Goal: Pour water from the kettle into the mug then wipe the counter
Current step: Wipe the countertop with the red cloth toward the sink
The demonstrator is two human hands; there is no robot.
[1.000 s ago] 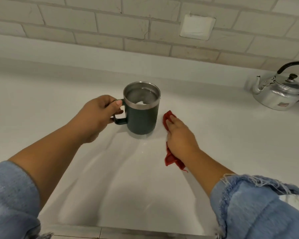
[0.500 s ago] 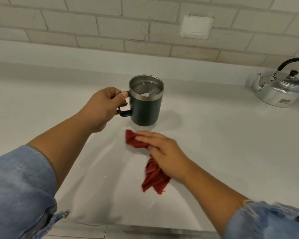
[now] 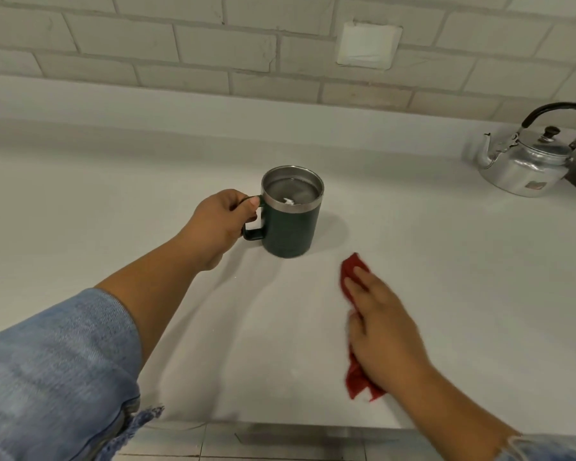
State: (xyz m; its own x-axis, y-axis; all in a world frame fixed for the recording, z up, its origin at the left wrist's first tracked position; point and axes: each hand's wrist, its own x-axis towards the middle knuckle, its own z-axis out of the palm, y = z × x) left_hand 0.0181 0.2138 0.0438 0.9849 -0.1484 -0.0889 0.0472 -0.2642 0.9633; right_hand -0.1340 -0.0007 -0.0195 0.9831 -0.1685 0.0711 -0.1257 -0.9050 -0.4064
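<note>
A dark green mug [image 3: 290, 227] with a steel rim stands mid-counter with water in it. My left hand [image 3: 222, 221] grips its handle from the left. To the mug's right and nearer me, my right hand [image 3: 379, 324] presses flat with straight fingers on a red cloth [image 3: 350, 271], which shows beyond the fingertips and below the palm. A silver kettle [image 3: 526, 164] with a black handle sits at the far right against the wall, apart from both hands.
The white counter [image 3: 113, 201] runs to a pale brick wall at the back with a white square plate [image 3: 368, 44] on it. The counter's front edge [image 3: 280, 430] lies close below my arms. A dark object touches the frame's right edge behind the kettle.
My right hand has swept the red cloth from in front of the mug to the right. My left hand keeps hold of the mug's handle.
</note>
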